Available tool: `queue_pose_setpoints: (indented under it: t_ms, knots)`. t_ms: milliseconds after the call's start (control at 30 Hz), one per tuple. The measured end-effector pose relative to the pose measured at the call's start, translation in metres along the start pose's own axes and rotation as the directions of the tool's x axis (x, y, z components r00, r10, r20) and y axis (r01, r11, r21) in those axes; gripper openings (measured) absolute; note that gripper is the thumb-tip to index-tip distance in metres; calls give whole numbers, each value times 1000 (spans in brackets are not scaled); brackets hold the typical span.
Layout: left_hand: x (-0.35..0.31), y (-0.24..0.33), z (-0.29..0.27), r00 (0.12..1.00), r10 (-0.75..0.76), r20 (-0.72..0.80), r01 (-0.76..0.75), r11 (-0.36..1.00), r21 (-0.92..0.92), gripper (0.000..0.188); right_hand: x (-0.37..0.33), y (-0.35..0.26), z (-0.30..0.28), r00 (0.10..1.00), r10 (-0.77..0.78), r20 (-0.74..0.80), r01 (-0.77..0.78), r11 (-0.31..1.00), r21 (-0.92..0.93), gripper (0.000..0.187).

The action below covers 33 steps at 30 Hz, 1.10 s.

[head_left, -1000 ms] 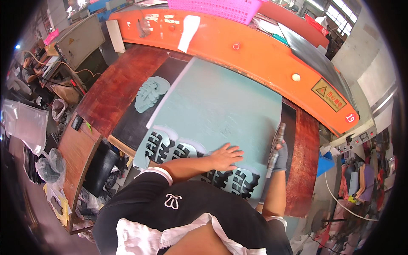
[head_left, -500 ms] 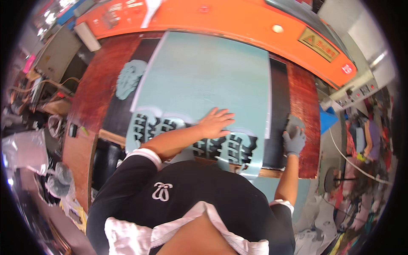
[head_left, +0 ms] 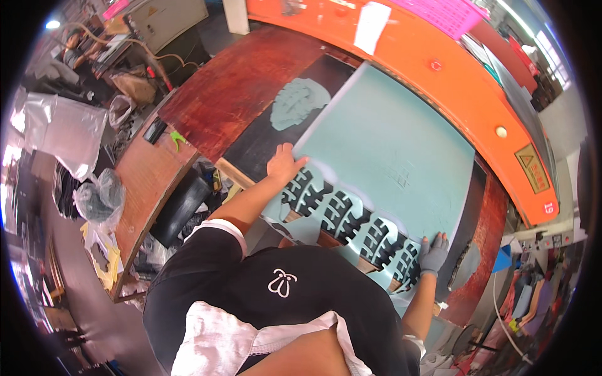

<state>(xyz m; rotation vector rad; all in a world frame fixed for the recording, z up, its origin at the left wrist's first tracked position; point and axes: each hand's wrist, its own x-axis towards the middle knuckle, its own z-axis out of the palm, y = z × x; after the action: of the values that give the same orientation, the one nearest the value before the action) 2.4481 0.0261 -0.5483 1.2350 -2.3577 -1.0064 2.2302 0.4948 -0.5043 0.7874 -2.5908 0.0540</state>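
Observation:
A pale teal sheet [head_left: 389, 150] lies across the work board, its near edge cut into several rows of toothed openings. My bare left hand [head_left: 286, 164] rests at the sheet's left edge, thumb apart from the other fingers. In a grey fingerless-looking glove, my right hand [head_left: 433, 252] lies with fingers stretched on the sheet's right near corner. Just right of it, a grey cutting die [head_left: 465, 266] with a jagged edge sits on the board. Several cut teal pieces [head_left: 300, 103] are piled beyond my left hand.
An orange press beam [head_left: 464, 81] spans the far side, with a pink basket [head_left: 445, 14] on top. The red-brown board [head_left: 232, 94] extends left. A wooden side table [head_left: 147, 207] stands at the left, near plastic bags [head_left: 100, 197]. A person [head_left: 78, 53] sits far left.
My left hand has moved from the sheet's middle to its left edge. My right hand has let go of the cutting die and moved onto the sheet. The view has turned left.

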Motion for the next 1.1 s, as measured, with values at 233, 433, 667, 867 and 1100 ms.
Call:
queue_pose_setpoints:
  t_ms: [233,433,667,867,1100]
  knots:
    - [-15,-36,1,996,-1,85,22,969,-245,49,-29,-4,-15,1000,16,3,-16,998,61,57]
    - [-15,-62,-30,855,174,489,196,764,-615,36,-51,-5,-32,996,81,46,-90,965,245,55]
    - [33,-13,-31,450,410,794,761,290,-581,45,51,-77,-54,994,106,38,-110,837,536,43]
    - [34,9,-12,476,473,741,746,229,-626,47,109,-249,-29,805,-581,-121,524,601,604,62]
    - [30,-8,2,587,439,680,655,236,-718,32,128,-316,12,639,-735,-225,663,379,646,69]
